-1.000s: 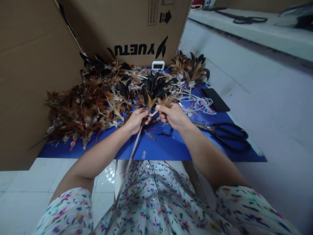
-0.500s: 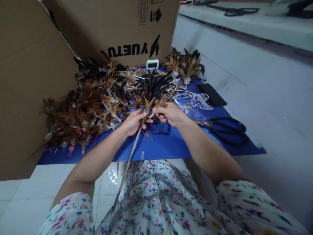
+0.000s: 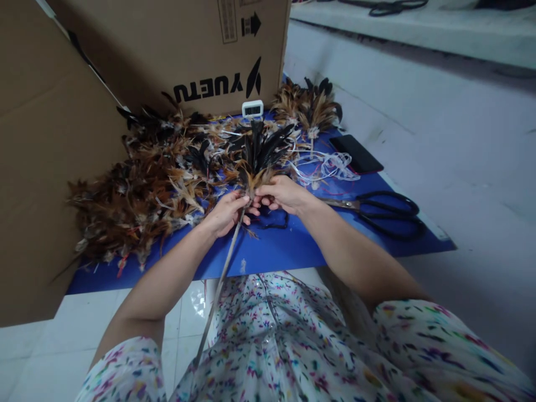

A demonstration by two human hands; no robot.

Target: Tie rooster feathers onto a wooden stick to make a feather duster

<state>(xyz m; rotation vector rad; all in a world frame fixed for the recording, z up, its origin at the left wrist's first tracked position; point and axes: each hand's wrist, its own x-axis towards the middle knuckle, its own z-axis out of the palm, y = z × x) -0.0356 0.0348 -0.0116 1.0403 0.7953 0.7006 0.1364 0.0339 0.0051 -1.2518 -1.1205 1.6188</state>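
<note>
My left hand (image 3: pixel 227 214) is closed around the upper end of a thin stick (image 3: pixel 225 265), which slants down toward my lap. At the stick's top stands a bunch of feathers (image 3: pixel 258 149), black at the tips and brown at the base. My right hand (image 3: pixel 285 195) pinches at the base of this bunch, its fingertips touching the feathers beside my left thumb. What lies between the fingertips of both hands is partly hidden. Left of my hands spreads a large heap of loose brown feathers (image 3: pixel 142 190).
Black-handled scissors (image 3: pixel 387 212) lie right of my forearm on the blue board (image 3: pixel 268 257). Behind them are a phone (image 3: pixel 355 153) and tangled white ribbon (image 3: pixel 330 166). A small white digital timer (image 3: pixel 252 109) and a feather bundle (image 3: pixel 312 106) stand before a cardboard box (image 3: pixel 159 50).
My right fingertips have moved in against the feather base, and the white strip seen at them earlier no longer shows. The whole view has shifted slightly.
</note>
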